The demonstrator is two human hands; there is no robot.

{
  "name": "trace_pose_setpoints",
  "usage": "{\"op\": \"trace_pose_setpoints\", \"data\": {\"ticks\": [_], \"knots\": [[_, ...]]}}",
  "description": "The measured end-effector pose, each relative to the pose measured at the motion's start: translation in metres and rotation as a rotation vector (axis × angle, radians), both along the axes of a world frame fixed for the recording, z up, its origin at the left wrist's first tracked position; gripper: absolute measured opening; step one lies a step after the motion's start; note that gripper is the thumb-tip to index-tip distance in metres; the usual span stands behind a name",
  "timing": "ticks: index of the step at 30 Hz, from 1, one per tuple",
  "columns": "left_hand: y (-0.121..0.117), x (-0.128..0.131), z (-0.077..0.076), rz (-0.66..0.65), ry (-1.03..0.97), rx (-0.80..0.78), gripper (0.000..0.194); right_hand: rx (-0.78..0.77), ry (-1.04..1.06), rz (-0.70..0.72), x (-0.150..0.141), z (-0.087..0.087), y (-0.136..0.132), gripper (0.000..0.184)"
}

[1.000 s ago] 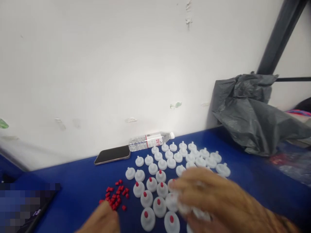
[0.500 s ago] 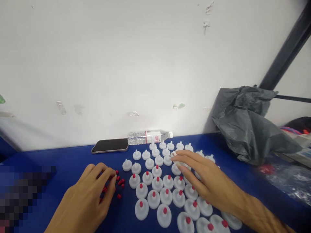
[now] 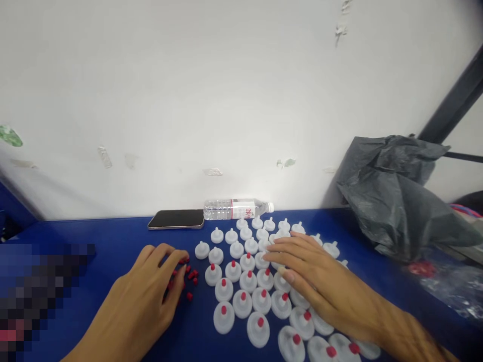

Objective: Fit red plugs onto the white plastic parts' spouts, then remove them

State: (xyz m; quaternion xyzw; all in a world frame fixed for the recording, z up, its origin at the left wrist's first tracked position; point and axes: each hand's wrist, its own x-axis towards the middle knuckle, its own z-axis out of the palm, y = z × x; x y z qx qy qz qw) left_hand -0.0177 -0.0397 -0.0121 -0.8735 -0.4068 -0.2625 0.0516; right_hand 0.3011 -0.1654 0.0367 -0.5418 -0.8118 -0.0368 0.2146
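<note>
Several white plastic caps [image 3: 241, 281] stand in rows on the blue table [image 3: 113, 246]; the near ones carry a red tip, the far ones [image 3: 245, 234] are plain white. A small pile of loose red tips [image 3: 189, 275] lies left of the rows. My left hand [image 3: 145, 296] rests over that pile, fingers curled with the tips down among the red pieces; whether it holds one is hidden. My right hand [image 3: 307, 276] lies flat across the middle caps, fingers stretched out and apart, touching their tops.
A dark phone [image 3: 176, 219] and a water bottle [image 3: 237, 208] on its side lie against the white wall. A crumpled grey plastic bag [image 3: 396, 196] sits at the right, with clear bags beyond it. A pixelated patch covers the near left.
The view has tilted down and steadied. My left hand came forward onto the red tips. My right hand, first blurred over the near caps, now lies spread on the middle rows.
</note>
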Motion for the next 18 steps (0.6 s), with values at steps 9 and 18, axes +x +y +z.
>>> {"op": "trace_pose_setpoints", "data": {"ticks": [9, 18], "knots": [[-0.013, 0.018, -0.005, -0.272, 0.01, 0.117, 0.033, 0.096, 0.03, 0.082, -0.009, 0.006, -0.002, 0.028], [-0.035, 0.014, -0.001, -0.394, -0.35, 0.048, 0.027, 0.27, -0.01, 0.083, -0.026, 0.008, -0.011, 0.027]]}}
